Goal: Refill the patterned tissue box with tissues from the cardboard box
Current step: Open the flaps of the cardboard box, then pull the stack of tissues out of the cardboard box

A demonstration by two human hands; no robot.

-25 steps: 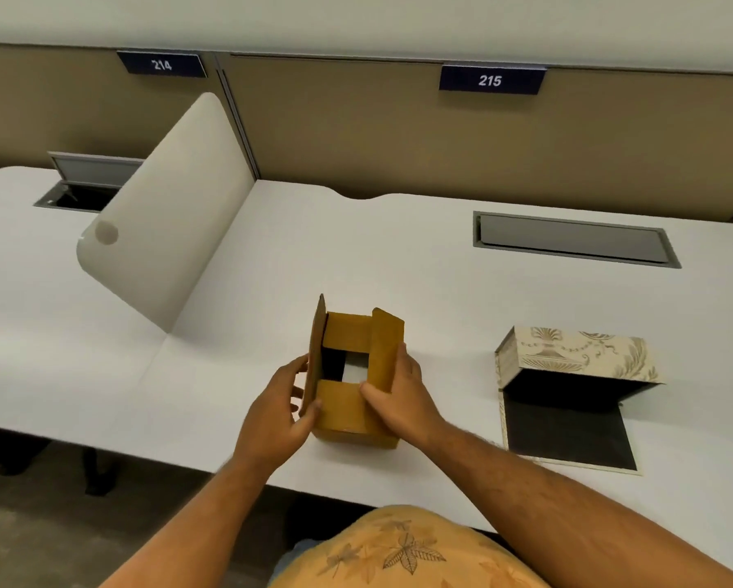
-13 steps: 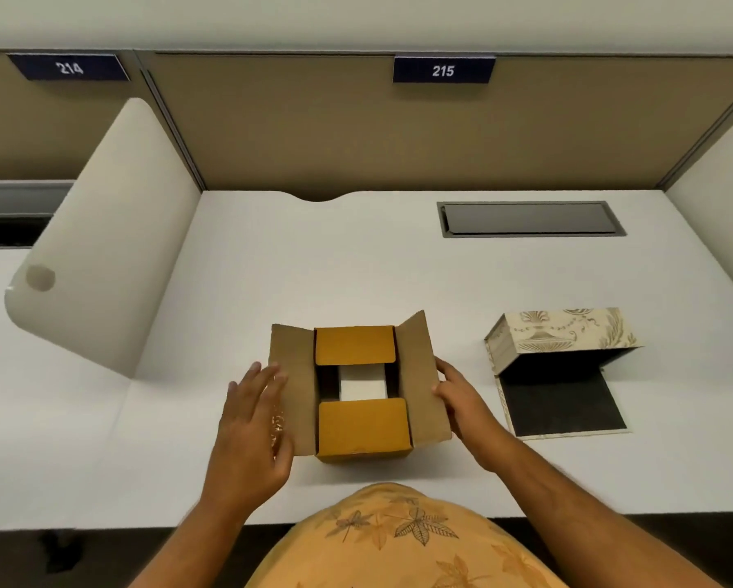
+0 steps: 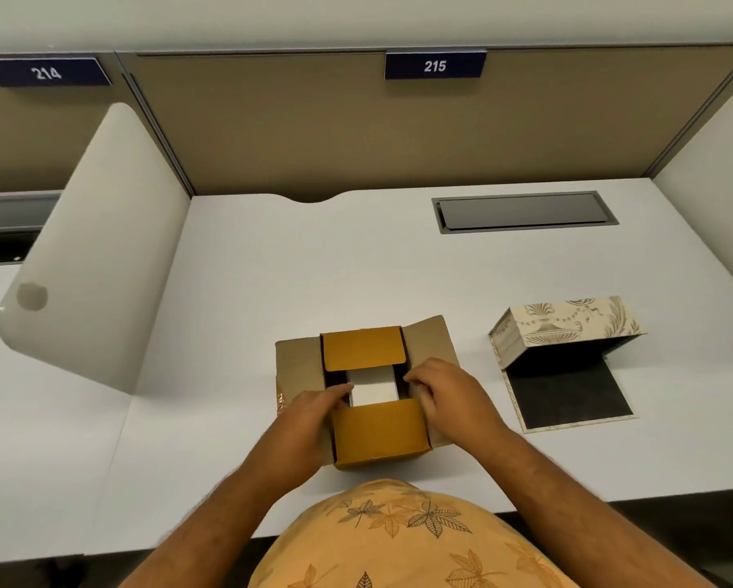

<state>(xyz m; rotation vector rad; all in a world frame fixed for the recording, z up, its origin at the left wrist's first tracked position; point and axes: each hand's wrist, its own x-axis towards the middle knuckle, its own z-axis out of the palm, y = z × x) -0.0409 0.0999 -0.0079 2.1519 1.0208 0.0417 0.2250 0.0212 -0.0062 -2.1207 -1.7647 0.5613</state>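
White worktop (image 3: 314, 256) fills a partitioned office station, with a tan back panel carrying a number plate marked 215 (image 3: 435, 65) and a closed grey cable hatch (image 3: 524, 210) set into the surface on the far right side. A curved white divider (image 3: 97, 248) closes off the left side.

The cardboard box (image 3: 377, 435) stands at the near edge, directly in front of the person. Its two long side flaps lie folded outward; the two short orange flaps, one far and one near, still partly cover the opening. Between them a white block of tissues (image 3: 373, 390) is visible inside. The patterned tissue box (image 3: 564, 328) lies well apart to the right, cream with an urn and leaf print, tipped up on its hinge above a dark base panel. What shows of its inside is dark, and no tissues are visible in it.

Grip state: the left hand (image 3: 309, 418) reaches into the opening with fingertips at the left edge of the tissues; the right hand (image 3: 445, 392) curls over the right rim with fingertips at the right edge. Neither hand has closed on the stack yet; whether the fingers actually touch it cannot be told.

Likely faults from here:
- The short flaps narrow the opening, so the stack may snag on them when lifted.
- A shallow grip on soft tissues may let the lower sheets sag or stay behind.
- An upward pull may lift the light box off the surface with the stack.
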